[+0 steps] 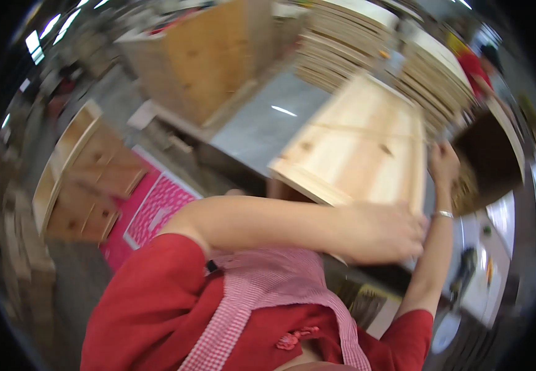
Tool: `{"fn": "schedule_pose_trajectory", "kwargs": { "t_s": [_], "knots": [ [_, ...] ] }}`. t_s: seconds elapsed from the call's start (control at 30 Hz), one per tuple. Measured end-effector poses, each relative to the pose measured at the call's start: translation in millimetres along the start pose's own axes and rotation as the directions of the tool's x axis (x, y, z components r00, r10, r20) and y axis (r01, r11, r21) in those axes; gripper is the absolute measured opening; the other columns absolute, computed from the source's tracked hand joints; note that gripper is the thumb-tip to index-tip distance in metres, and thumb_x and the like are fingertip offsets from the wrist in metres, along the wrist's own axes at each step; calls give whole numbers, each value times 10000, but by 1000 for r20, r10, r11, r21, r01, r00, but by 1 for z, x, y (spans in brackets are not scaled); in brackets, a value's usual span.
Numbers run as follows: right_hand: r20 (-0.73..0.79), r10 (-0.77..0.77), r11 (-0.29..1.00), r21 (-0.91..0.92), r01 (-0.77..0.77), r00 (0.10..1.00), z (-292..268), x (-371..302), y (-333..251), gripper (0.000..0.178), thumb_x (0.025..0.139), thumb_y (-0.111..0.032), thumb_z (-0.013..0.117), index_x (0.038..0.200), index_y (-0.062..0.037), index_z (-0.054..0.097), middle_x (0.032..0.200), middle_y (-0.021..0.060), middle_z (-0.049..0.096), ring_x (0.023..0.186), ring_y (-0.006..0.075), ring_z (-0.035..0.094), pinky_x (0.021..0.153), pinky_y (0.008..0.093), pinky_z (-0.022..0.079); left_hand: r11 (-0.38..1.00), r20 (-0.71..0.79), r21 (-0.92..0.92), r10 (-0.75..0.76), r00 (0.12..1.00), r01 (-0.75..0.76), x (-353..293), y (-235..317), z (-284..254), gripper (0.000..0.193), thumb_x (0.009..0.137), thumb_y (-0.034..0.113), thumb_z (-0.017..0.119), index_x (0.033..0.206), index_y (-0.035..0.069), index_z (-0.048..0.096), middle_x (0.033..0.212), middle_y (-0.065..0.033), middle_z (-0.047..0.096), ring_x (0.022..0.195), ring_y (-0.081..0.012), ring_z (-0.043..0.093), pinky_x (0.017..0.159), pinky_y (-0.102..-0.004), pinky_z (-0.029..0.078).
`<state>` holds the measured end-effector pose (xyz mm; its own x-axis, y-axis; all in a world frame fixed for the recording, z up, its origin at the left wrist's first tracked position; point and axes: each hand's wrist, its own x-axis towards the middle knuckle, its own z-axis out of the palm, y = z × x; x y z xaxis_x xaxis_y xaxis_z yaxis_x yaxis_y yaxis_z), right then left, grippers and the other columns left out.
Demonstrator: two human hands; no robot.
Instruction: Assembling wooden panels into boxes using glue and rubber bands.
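A pale pine box-like piece [357, 139] with a knotty flat face and raised edges lies tilted across the grey work table [268, 117]. My left arm reaches across my body, and my left hand [388, 234] is closed over the piece's near right corner. Farther up the same right-hand side, my right hand [444, 164] grips the edge, a bracelet on its wrist. Motion blurs the fingers of both hands a little. The piece's underside is hidden.
Stacks of wooden boards [345, 46] stand behind the piece. A larger wooden cabinet [209, 62] is at the far left of the table. Drawer-like pine parts [85, 179] rest on a pink sheet [157, 207] at left. A dark-insided container [490, 154] and a co-worker in red [475, 71] are at right.
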<state>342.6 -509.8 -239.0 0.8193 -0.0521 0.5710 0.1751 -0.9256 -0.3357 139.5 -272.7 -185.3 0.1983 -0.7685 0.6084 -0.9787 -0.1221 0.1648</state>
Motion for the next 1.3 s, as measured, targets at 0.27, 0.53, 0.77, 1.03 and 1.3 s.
{"fn": "schedule_pose_trajectory", "kwargs": {
  "t_s": [0.27, 0.53, 0.77, 1.03, 1.3],
  "knots": [
    [376, -397, 823, 550, 143, 837, -6, -42, -26, 179, 820, -104, 641, 854, 71, 656, 707, 72, 663, 642, 108, 566, 588, 318, 479, 994, 6, 52, -100, 995, 100, -15, 0, 15, 173, 817, 217, 580, 843, 53, 625, 937, -105, 654, 1086, -295, 552, 824, -423, 463],
    [304, -356, 914, 309, 262, 884, -125, -35, -87, 83, 863, 24, 574, 938, 49, 600, 833, 130, 619, 719, 204, 594, 665, 325, 483, 892, -639, 100, -282, 715, 441, -109, 20, -66, 482, 790, 255, 737, 1205, 57, 594, 1229, -159, 503, 1175, -345, 474, 1020, -459, 385],
    [221, -899, 435, 357, 827, 378, -69, -51, -247, 224, 852, -49, 611, 1066, 19, 607, 1027, 201, 593, 943, 380, 563, 817, 429, 458, 561, -374, -643, -824, 426, 521, -181, 29, -69, 426, 918, 205, 677, 1295, 39, 568, 1177, -110, 479, 1086, -201, 520, 932, -319, 470],
    [352, -881, 453, 431, 780, 316, -34, -20, -261, 87, 792, -33, 634, 732, -11, 575, 701, 152, 584, 685, 369, 574, 640, 439, 440, 674, -425, -636, -712, 559, 374, -192, 13, -63, 451, 905, 117, 651, 1346, 86, 559, 1394, -108, 464, 1207, -234, 514, 911, -315, 516],
    [239, -739, 674, 260, 691, 631, 42, 79, -177, 145, 781, -93, 670, 705, 9, 601, 651, 216, 597, 606, 396, 590, 559, 472, 452, 652, -347, -665, -701, 623, 364, -190, 8, -72, 373, 867, 132, 720, 1228, 75, 645, 1417, -129, 505, 1251, -230, 509, 926, -333, 485]
  ]
}}
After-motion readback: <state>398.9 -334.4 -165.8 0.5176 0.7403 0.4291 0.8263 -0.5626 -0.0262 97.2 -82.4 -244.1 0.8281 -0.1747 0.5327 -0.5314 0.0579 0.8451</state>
